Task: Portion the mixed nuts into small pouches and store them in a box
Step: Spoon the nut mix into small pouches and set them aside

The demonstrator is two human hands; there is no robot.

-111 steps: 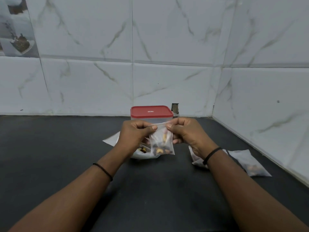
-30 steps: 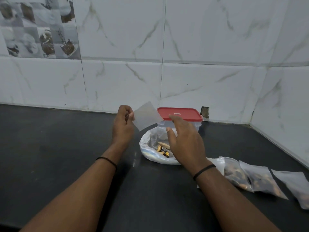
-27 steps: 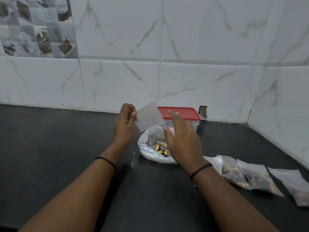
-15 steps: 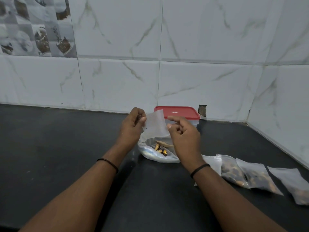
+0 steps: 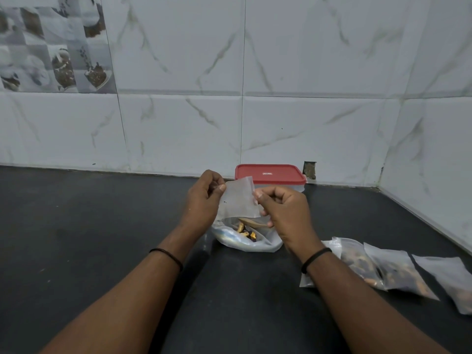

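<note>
We've got an empty pouch (image 5: 238,198) above the nut bag (image 5: 246,235): left hand (image 5: 203,200) and right hand (image 5: 283,213) each pinch an upper corner. Peel the mouth open w/ thumbs, prob. mouth-up. Long axis near vertical, tilted slightly. Box (image 5: 270,176) sits closed on the bench (image 5: 102,226), filled pouches (image 5: 378,269) at right.

One head-worn view looks forward and down, close over the dark counter (image 5: 76,238) toward the tiled wall (image 5: 306,72)
</note>
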